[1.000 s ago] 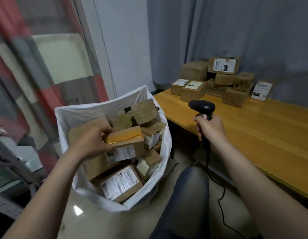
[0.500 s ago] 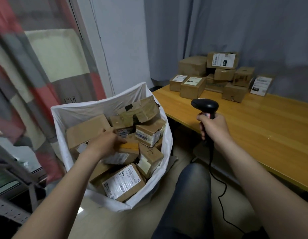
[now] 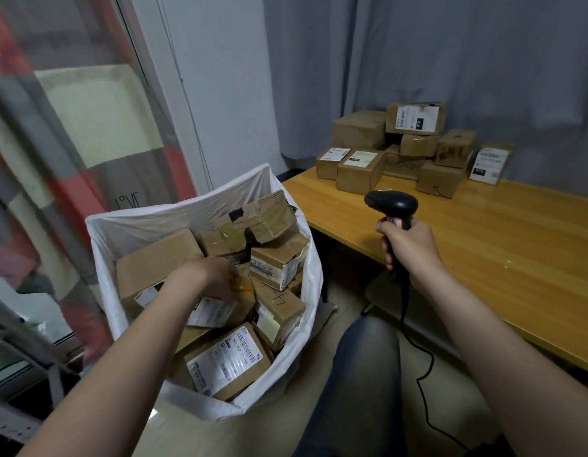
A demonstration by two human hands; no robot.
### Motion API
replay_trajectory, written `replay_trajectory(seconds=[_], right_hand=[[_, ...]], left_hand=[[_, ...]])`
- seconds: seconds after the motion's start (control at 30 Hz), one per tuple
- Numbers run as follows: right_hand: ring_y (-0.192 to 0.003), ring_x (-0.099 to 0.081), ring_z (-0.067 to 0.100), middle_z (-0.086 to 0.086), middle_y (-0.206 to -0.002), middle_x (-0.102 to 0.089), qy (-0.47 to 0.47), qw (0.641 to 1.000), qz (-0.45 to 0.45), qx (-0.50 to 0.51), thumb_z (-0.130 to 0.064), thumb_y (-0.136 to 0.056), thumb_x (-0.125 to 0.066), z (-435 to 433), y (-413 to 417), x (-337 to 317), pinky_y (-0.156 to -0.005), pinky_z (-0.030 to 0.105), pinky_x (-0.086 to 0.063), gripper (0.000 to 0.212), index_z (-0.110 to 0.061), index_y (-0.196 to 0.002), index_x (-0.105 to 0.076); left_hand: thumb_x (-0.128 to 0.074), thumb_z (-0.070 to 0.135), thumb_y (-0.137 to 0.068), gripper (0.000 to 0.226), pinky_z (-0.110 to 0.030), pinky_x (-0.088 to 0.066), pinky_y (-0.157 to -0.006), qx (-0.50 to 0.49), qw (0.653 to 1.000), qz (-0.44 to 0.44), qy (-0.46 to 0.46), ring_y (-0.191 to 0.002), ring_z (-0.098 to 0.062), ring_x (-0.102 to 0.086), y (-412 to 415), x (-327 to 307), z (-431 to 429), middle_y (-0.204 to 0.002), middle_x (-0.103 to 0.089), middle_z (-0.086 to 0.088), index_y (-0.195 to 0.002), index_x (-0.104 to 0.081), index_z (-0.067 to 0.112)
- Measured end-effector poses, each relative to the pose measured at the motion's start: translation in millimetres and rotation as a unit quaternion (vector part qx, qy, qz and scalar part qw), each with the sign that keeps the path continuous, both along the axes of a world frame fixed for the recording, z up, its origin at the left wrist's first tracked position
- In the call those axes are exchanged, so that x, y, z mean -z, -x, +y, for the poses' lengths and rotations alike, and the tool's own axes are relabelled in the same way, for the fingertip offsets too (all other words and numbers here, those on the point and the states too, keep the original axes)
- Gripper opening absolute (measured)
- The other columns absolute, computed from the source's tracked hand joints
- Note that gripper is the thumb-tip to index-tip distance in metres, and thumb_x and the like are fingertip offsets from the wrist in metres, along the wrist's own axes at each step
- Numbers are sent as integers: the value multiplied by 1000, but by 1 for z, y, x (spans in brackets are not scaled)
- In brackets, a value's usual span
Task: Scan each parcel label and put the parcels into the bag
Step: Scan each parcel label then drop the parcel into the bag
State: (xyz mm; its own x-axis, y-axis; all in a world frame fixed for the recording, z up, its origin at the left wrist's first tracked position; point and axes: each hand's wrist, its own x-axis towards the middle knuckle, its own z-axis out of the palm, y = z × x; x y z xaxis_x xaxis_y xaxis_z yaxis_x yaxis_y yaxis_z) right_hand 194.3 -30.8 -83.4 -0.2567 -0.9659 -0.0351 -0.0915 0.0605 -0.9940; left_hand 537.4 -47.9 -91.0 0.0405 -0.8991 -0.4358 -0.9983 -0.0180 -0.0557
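Note:
A white plastic bag point(image 3: 147, 222) stands on the floor at my left, filled with several brown cardboard parcels. My left hand point(image 3: 207, 275) reaches into it and grips a labelled parcel point(image 3: 217, 313) from above, fingers curled over its yellow-taped top. That parcel lies among the others in the bag. My right hand point(image 3: 408, 245) holds a black barcode scanner point(image 3: 391, 204) upright by its handle, above the table's near edge. Several more parcels point(image 3: 362, 171) are piled at the far end of the wooden table point(image 3: 503, 258).
The scanner's black cable point(image 3: 418, 367) hangs down to the floor beside my knee point(image 3: 362, 374). A grey curtain point(image 3: 451, 61) hangs behind the table. A red, grey and cream cloth point(image 3: 65, 127) hangs at the left over a metal rack point(image 3: 29, 357).
My left hand has lowered the parcel from above the bag down among the other parcels. My right hand with the scanner has stayed near the table's edge.

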Motion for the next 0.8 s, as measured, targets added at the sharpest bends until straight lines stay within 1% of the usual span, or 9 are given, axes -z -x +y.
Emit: replay_trajectory(seconds=[0.1, 0.17, 0.27, 0.37, 0.43, 0.5, 0.53, 0.67, 0.8], right_hand=[[-49, -49, 15, 4, -67, -57, 7, 1000, -2, 5, -19, -99, -65, -1, 7, -2, -46, 29, -43, 11, -11, -106, -66], [-49, -49, 14, 4, -67, -57, 10, 1000, -5, 7, -19, -99, -65, 0, 12, -4, -46, 29, -43, 11, -11, -106, -66], [-50, -50, 14, 3, -68, -57, 9, 1000, -11, 7, -20, -99, -65, 1, 16, -4, -47, 29, -43, 9, -14, -105, -66], [-50, -50, 14, 3, -68, -57, 10, 1000, -15, 8, -20, -99, -66, 3, 17, -4, -47, 29, -43, 7, -15, -103, -66], [-49, -49, 14, 3, -67, -57, 11, 1000, -15, 9, -20, -99, -66, 5, 17, -4, -47, 29, -43, 6, -15, -102, -65], [-49, -49, 14, 3, -67, -57, 13, 1000, -15, 9, -20, -99, -65, 8, 16, -4, -47, 29, -42, 5, -15, -101, -65], [-49, -49, 14, 3, -66, -57, 13, 1000, -15, 9, -19, -99, -65, 9, 16, -4, -47, 29, -42, 5, -15, -101, -64], [-49, -49, 14, 3, -66, -57, 9, 1000, -13, 7, -19, -99, -66, 11, 14, -4, -47, 29, -43, 5, -15, -100, -64], [-49, -49, 14, 3, -66, -57, 10, 1000, -14, 8, -19, -99, -66, 13, 13, -5, -47, 30, -43, 5, -15, -101, -64]], left_hand=[[-75, 41, -89, 74, -38, -47, -105, 23, 998, -21, -53, -136, -26, -48, 10, -6, 7, -155, -45, 4, -155, -41, 38], [-74, 40, -90, 76, -38, -47, -101, 24, 997, -25, -68, -137, -30, -45, 13, -6, 10, -157, -38, 0, -157, -36, 40], [-74, 33, -92, 71, -41, -48, -105, 25, 998, 0, -51, -137, -30, -46, 14, -4, 12, -157, -39, 1, -154, -41, 42], [-73, 20, -92, 69, -42, -48, -106, 40, 996, 24, -75, -141, -30, -43, 19, 8, 13, -159, -38, 2, -151, -45, 44], [-75, 14, -90, 67, -36, -52, -92, 34, 993, 56, -96, -138, -31, -45, 20, 18, 15, -156, -39, 1, -145, -49, 44], [-77, 13, -89, 64, -30, -51, -78, 23, 993, 68, -98, -133, -31, -48, 21, 26, 18, -154, -40, 1, -139, -54, 46], [-77, 15, -88, 63, -30, -51, -79, 26, 994, 61, -92, -133, -30, -48, 22, 27, 19, -154, -39, 1, -138, -54, 46], [-76, 22, -91, 64, -34, -48, -94, 56, 996, 28, -70, -136, -30, -46, 26, 23, 22, -155, -38, 1, -145, -50, 44], [-79, 27, -87, 74, -44, -48, -104, 74, 996, 17, -46, -139, -34, -39, 23, 25, 26, -154, -32, 0, -148, -44, 50]])
